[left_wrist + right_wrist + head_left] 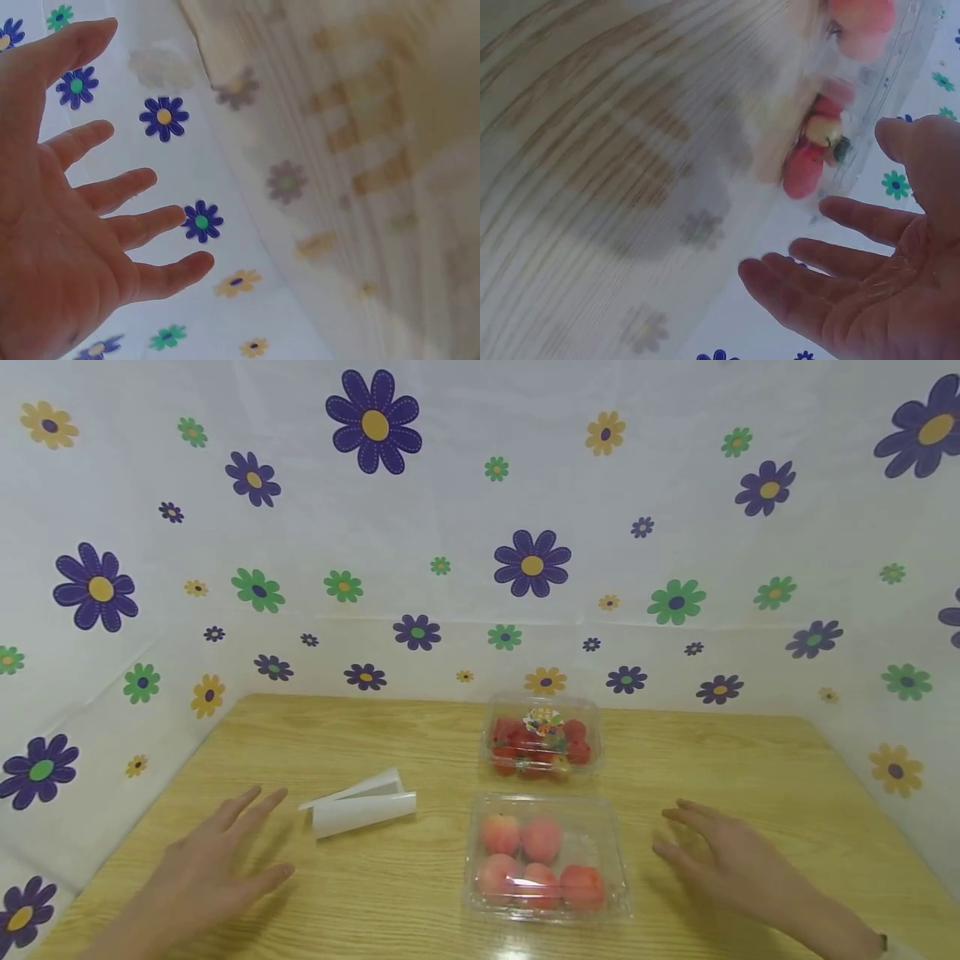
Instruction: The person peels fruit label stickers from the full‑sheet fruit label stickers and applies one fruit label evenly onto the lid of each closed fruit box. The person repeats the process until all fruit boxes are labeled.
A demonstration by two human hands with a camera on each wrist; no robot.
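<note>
My left hand (pixel 213 860) hovers over the left side of the table, fingers spread and holding nothing. Just beyond its fingertips lies a curled white sheet (pixel 363 814), partly rolled. On the right, my right hand (pixel 731 868) is held over the wood with relaxed, parted fingers and an empty palm. To the left of it sits a clear plastic box (pixel 592 847) with several peach-like fruits (pixel 540 841) inside. Behind that stands a second clear lidded box (pixel 592 714) of red strawberries (pixel 506 760), with a colourful label on its lid. Both wrist views show bare, open palms.
The wooden table (pixel 420 893) is enclosed at the back and sides by a white cloth (pixel 442 510) printed with purple, green and yellow flowers. The two boxes stand one behind the other, right of the middle.
</note>
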